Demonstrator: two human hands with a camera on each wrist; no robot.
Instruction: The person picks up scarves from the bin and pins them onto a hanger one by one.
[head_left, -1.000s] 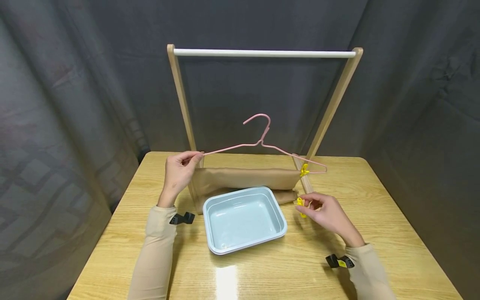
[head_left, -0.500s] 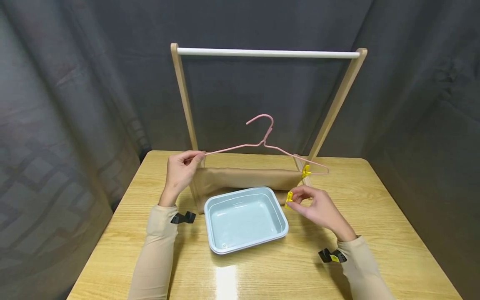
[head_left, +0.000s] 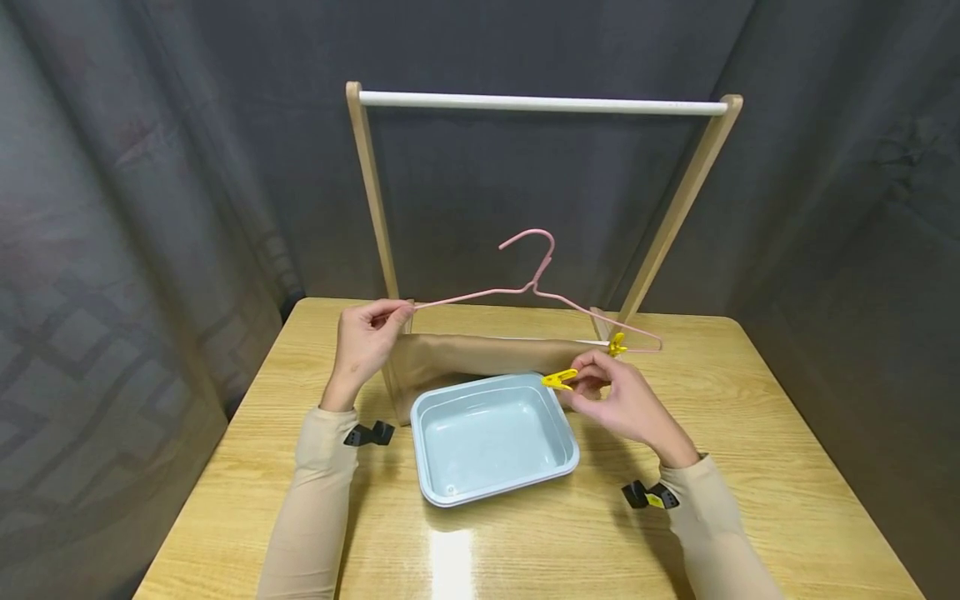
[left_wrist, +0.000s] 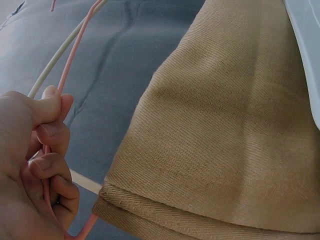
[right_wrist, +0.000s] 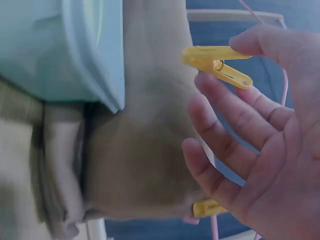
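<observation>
My left hand [head_left: 366, 346] pinches the left end of a pink wire hanger [head_left: 487, 292], its fingers curled round the wire in the left wrist view. A folded brown twill cloth [head_left: 480, 353] hangs over the hanger's lower bar. One yellow clothespin [head_left: 617, 344] grips the cloth at the bar's right end. Between thumb and fingertips, my right hand [head_left: 618, 400] pinches a second yellow clothespin [right_wrist: 210, 56], its jaw end pointing left. That clothespin is in front of the cloth, near the basin's back right corner in the head view.
A light blue basin [head_left: 495, 492] stands on the wooden table [head_left: 750, 467] in front of the cloth. Behind the hanger rises a wooden rack with a white rod [head_left: 540, 103]. Dark grey curtains [head_left: 540, 50] surround the table.
My right hand has moved left and slightly up with the clothespin, which has turned from upright to lying sideways. The left hand still holds the hanger; the view has shifted slightly.
</observation>
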